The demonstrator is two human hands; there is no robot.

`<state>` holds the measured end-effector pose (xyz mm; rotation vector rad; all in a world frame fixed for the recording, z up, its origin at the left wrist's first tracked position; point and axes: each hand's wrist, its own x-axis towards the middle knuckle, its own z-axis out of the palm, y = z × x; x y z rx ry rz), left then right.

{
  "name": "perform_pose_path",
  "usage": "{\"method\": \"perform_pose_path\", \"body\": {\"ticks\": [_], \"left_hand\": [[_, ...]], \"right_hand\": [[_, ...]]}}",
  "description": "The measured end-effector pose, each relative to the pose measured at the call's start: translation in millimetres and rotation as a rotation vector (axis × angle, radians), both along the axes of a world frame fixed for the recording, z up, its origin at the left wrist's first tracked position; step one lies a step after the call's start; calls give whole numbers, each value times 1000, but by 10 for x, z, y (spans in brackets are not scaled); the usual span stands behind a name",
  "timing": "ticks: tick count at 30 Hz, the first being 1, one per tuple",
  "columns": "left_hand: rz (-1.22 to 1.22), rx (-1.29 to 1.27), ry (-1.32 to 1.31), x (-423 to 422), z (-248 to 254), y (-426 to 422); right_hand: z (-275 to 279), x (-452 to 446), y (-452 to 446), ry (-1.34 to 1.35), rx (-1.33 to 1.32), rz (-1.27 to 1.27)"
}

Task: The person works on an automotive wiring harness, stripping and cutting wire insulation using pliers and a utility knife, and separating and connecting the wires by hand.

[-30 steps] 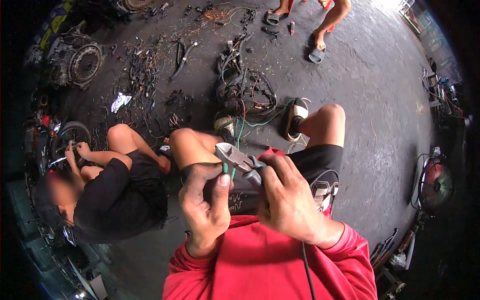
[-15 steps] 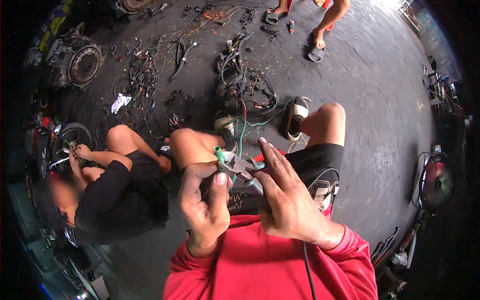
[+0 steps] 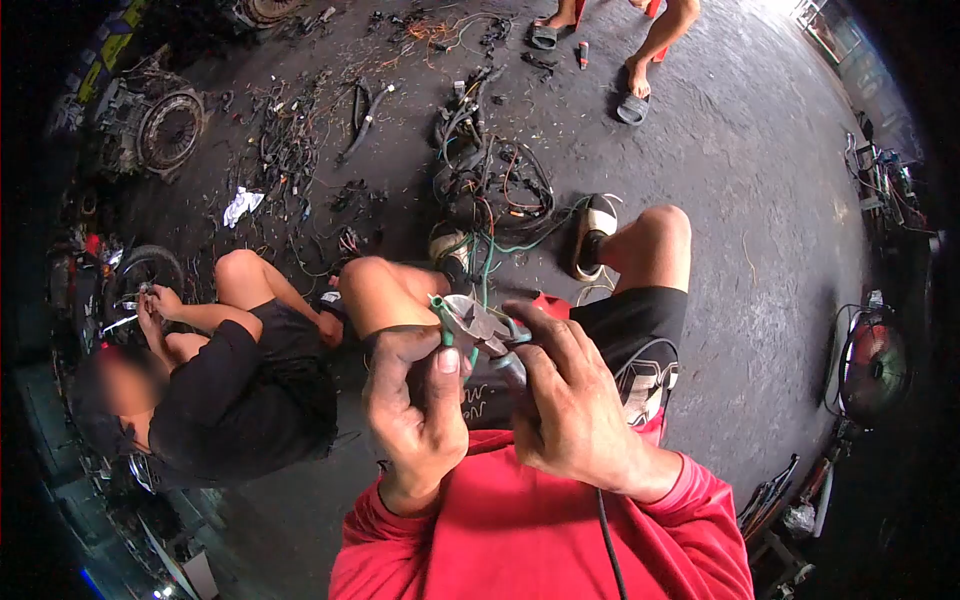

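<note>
Between the thumb and fingers of my left hand [image 3: 422, 425], a green wire sleeve [image 3: 444, 325] points upward. My right hand [image 3: 580, 410] has its fingers curled round the handles of diagonal cutting pliers [image 3: 478, 320]. The metal jaws of the pliers are right beside the green sleeve; I cannot tell whether they bite into it. A thin green wire [image 3: 487, 275] runs from behind the pliers up to a wiring harness [image 3: 500, 180] on the floor between my shoes.
A co-worker in dark clothes [image 3: 250, 400] sits at my left. Loose wires [image 3: 285, 150] and a round metal machine part [image 3: 170, 130] lie farther off. Another person's sandalled foot [image 3: 635, 95] is at the top. A fan [image 3: 875, 362] stands at the right.
The fingers of my right hand, stretched out before, have curled in round the pliers' handles. The green sleeve and pliers have shifted slightly to the right.
</note>
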<state>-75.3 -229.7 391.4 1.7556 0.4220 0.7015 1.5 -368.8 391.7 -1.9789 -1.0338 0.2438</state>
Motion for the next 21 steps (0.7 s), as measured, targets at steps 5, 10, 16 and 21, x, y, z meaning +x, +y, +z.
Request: {"method": "perform_pose_path", "body": {"ticks": [5,10,16,21], "left_hand": [[2,48,42,-16,16,15],[0,100,61,3,31,32],[6,297,72,-14,37,82],[-11,394,66,-29,87,161]], "right_hand": [[3,30,14,-113,-4,-24],[38,42,2,-109,-51,-26],[79,64,-7,-119,-89,-22],[-45,101,-14,-81,16,-10]]}}
